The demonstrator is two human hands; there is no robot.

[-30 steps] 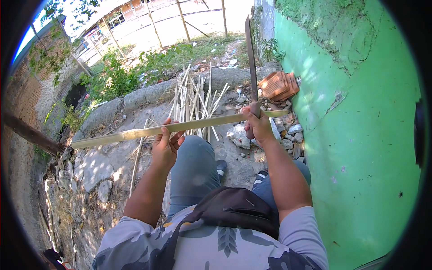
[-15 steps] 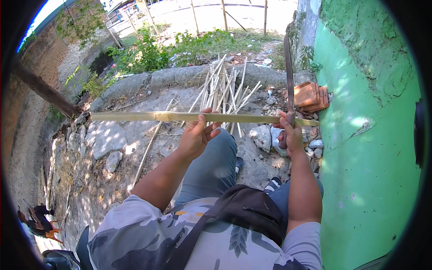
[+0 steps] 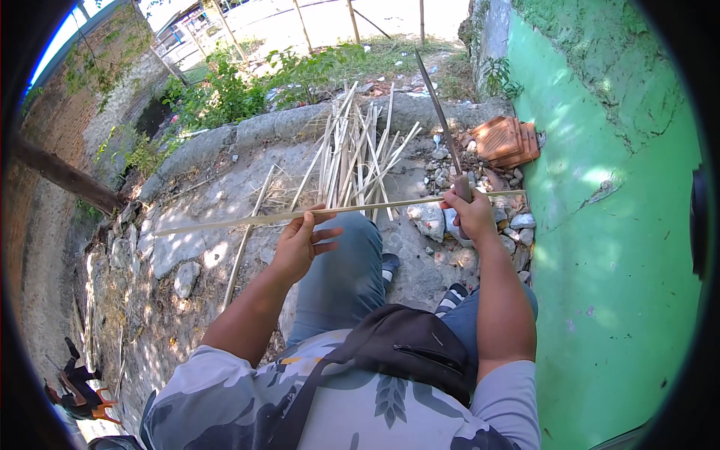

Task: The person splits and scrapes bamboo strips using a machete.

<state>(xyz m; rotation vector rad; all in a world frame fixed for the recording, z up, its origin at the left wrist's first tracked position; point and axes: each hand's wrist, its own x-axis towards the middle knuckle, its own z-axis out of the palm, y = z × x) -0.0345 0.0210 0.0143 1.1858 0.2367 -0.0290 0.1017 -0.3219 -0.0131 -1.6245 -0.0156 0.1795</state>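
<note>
A long, pale bamboo strip [image 3: 382,205] lies across in front of me, its left end slightly nearer and its thin edge turned up. My left hand [image 3: 296,244] pinches it left of the middle between thumb and forefinger, the other fingers loosely spread. My right hand [image 3: 474,216] is wrapped round the brown handle of a machete [image 3: 441,112]. The long, dark blade points away from me and leans left. The strip's right part passes at this hand, against its thumb and fingers, and its tip sticks out beyond toward the wall.
A heap of split bamboo strips [image 3: 349,150] lies ahead by a low stone curb [image 3: 289,124]. Orange roof tiles [image 3: 506,141] and rubble [image 3: 427,220] sit beside the green wall [image 3: 600,300] at right. A wooden post [image 3: 67,176] slants in at left. Someone sits [image 3: 79,386] at lower left.
The strip has rolled from its broad face to its narrow edge, and its left end has come nearer me. My left hand has lowered a little. The machete blade has tipped left.
</note>
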